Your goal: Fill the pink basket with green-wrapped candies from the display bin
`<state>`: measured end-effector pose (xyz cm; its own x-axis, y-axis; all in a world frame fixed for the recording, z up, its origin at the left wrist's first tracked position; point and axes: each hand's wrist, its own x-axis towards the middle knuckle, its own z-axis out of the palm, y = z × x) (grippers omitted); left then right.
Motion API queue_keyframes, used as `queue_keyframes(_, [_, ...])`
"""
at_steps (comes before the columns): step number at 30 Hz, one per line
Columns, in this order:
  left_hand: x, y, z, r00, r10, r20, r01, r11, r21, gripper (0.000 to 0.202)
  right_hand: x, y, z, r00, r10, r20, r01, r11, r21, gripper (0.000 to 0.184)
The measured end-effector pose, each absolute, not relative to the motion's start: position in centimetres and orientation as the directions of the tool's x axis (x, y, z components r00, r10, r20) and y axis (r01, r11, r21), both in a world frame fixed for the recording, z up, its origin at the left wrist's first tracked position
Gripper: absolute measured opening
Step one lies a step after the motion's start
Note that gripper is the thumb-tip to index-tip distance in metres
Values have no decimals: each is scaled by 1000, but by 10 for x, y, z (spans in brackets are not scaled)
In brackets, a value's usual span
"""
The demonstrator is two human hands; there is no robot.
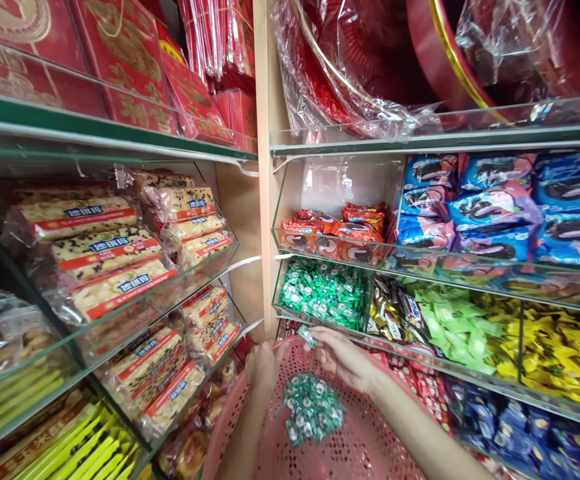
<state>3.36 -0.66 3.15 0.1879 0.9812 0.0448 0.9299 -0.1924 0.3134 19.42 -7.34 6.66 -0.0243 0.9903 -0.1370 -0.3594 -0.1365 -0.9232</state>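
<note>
My right hand pinches a small green-and-white wrapped candy above the far rim of a pink perforated plastic basket. With its fingers curled, my left hand grips the basket's far left rim. A pile of the same green wrapped candies lies inside the basket. Just beyond my right hand, a glass shelf bin is filled with more green candies.
Glass-fronted shelves surround the basket. Wrapped snack bars stack at left; light green and yellow packets, blue cookie packs and red packs sit at right. A wooden post divides the shelving.
</note>
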Motion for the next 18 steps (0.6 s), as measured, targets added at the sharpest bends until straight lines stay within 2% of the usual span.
queue_keyframes(2, [34, -7, 32, 202, 978, 60, 930, -210, 303, 50, 198, -72, 53, -44, 986, -164, -278, -169, -946, 31])
queue_keyframes(7, [33, -6, 32, 217, 975, 55, 921, -224, 319, 52, 210, -69, 16, -20, 981, -191, 62, -189, -980, 33])
queue_keyframes(11, [33, -7, 32, 232, 972, 47, 912, -234, 338, 51, 217, -66, -11, 49, 977, -209, 245, -215, -945, 20])
queue_keyframes(15, [32, -8, 30, 239, 970, 37, 911, -237, 338, 50, 218, -64, -28, 83, 973, -214, 314, -229, -921, 4])
queue_keyframes(18, [30, -7, 27, 246, 968, 42, 912, -245, 329, 50, 216, -62, -34, 179, 959, -218, 308, -265, -914, 5])
